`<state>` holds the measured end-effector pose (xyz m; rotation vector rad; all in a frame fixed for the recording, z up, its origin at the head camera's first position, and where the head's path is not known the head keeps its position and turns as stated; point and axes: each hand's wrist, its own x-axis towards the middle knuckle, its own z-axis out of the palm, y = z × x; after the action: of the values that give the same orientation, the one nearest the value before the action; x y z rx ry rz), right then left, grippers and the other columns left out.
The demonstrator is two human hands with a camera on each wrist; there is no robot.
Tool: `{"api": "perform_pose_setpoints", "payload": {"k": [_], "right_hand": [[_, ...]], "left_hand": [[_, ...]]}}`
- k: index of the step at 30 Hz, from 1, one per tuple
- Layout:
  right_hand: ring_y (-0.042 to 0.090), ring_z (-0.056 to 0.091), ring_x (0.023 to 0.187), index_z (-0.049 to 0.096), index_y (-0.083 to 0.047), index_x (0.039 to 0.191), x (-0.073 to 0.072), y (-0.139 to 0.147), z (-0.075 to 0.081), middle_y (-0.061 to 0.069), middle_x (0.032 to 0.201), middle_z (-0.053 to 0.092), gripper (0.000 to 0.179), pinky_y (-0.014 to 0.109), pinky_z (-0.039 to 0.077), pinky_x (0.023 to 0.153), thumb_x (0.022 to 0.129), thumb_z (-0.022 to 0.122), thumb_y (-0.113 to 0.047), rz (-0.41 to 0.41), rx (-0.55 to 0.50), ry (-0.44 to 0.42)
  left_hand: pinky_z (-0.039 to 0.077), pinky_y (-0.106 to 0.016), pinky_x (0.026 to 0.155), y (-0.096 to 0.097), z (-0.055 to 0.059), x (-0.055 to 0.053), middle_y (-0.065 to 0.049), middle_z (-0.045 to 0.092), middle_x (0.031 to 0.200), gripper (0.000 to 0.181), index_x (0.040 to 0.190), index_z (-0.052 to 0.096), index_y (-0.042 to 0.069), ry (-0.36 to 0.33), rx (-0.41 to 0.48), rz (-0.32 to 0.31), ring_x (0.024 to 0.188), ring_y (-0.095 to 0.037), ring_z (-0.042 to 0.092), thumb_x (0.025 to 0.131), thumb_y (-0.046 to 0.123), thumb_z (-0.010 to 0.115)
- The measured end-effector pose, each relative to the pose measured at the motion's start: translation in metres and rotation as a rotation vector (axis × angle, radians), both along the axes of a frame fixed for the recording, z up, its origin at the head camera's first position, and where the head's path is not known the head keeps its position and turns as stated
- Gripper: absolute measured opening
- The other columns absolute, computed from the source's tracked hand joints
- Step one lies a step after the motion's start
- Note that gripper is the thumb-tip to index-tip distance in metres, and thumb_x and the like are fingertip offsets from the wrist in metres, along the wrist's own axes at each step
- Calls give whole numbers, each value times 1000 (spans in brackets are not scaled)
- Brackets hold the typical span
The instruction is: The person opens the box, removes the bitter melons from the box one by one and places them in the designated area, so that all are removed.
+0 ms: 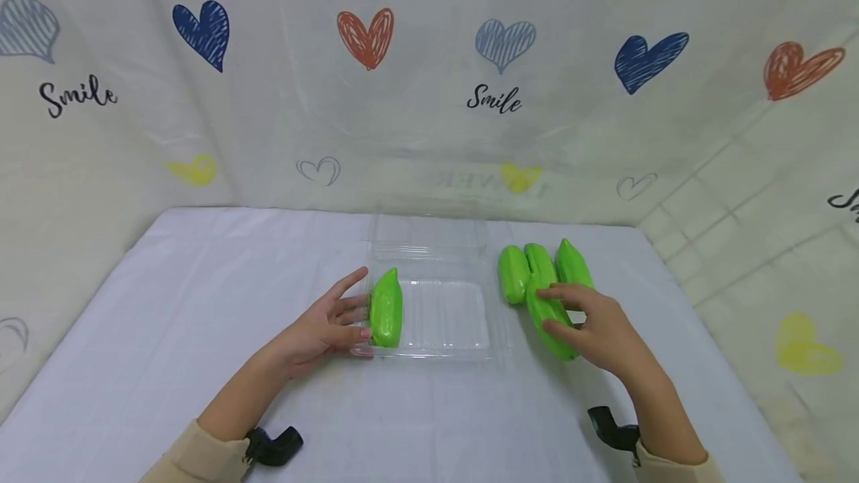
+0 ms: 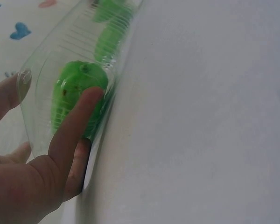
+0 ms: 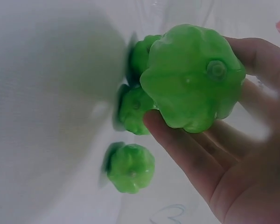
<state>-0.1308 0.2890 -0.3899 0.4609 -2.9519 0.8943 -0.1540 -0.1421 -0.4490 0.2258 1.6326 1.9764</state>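
My left hand (image 1: 327, 328) lies along the left side of a clear plastic clamshell box (image 1: 446, 315), its fingers spread and fairly straight. In the left wrist view a fingertip touches the see-through wall beside a green ribbed toy vegetable (image 2: 79, 81) inside the box. That vegetable (image 1: 385, 311) stretches along the box's left side, pointed end away from me. To the right of the box, my right hand (image 1: 607, 325) grips another green ribbed toy vegetable (image 3: 189, 79) between thumb and fingers, above the cloth. Three similar ones (image 1: 514, 274) lie just beyond and beside it.
The box's raised clear lid (image 1: 429, 235) stands at the back, joined to the tray. A white cloth (image 1: 429, 416) covers the table. Behind hangs a pale curtain (image 1: 416, 118) printed with hearts and "Smile". Black wrist mounts (image 1: 275, 446) stick out near both sleeves.
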Motion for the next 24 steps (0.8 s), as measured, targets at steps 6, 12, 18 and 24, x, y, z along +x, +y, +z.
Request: {"api": "perform_pose_setpoints", "payload": {"k": [6, 12, 18, 24], "right_hand": [[42, 62, 115, 65, -15, 130, 0, 2, -1, 13, 135, 61, 42, 50, 58, 85, 90, 75, -23, 7, 8, -13], [43, 63, 114, 65, -16, 129, 1, 4, -6, 11, 132, 63, 43, 53, 56, 85, 89, 76, -29, 6, 22, -40], [42, 64, 112, 65, -16, 129, 1, 6, -10, 11, 132, 63, 44, 53, 56, 83, 88, 77, -29, 1, 31, -61], [41, 65, 111, 65, -16, 128, -1, 5, -12, 15, 134, 61, 45, 51, 57, 81, 87, 78, -29, 7, 34, -91]], "left_hand": [[55, -53, 92, -1, 1, 0, -20, 13, 163, 103, 160, 12, 35, 3, 0, 2, 149, -44, 21, 85, 0, 74], [55, -54, 91, -1, 2, 0, -21, 12, 163, 104, 160, 11, 34, -1, -1, 4, 149, -44, 21, 85, 0, 74], [55, -53, 91, 0, 1, 0, -20, 13, 163, 104, 160, 11, 34, -3, -7, 1, 148, -44, 22, 85, 1, 75], [55, -53, 91, -1, 1, 0, -20, 14, 162, 104, 160, 11, 34, 1, -8, 9, 149, -44, 22, 85, 1, 75]]}}
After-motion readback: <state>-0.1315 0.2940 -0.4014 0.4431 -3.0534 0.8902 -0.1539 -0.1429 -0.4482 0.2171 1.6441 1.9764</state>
